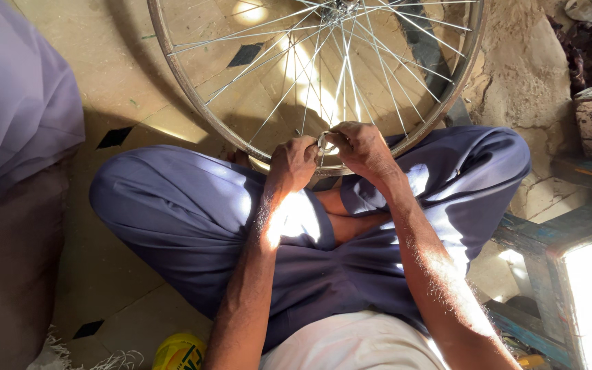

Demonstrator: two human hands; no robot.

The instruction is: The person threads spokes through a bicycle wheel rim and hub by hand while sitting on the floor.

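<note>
- A bare bicycle wheel (pixel 405 137), metal rim and thin spokes with no tyre, fills the upper middle of the frame; its lower rim rests against the seated person's crossed legs.
- The left hand (pixel 292 163) sits at the centre of the frame, fingers curled shut and pinching a small round metal tool (pixel 325 140) at the rim's inner edge.
- The right hand (pixel 363 147) is just right of it, fingers also closed on the same small tool, so the two hands touch around it.
- The tool sits where a spoke meets the rim, at the bottom of the wheel; whether it is a spoke key cannot be told for sure.
- The hub (pixel 340 7) shows at the top edge, spokes fanning down from it.
- Dark blue trousers (pixel 193 219) cover the folded legs across the middle of the frame.
- The tiled floor (pixel 104 75) with small black diamond insets lies in the upper left, partly sunlit.
- A yellow round container (pixel 179 353) sits at the bottom left.
- A worn blue wooden frame (pixel 549 240) stands at the right edge.
- Pale purple cloth (pixel 15 96) fills the far left.
</note>
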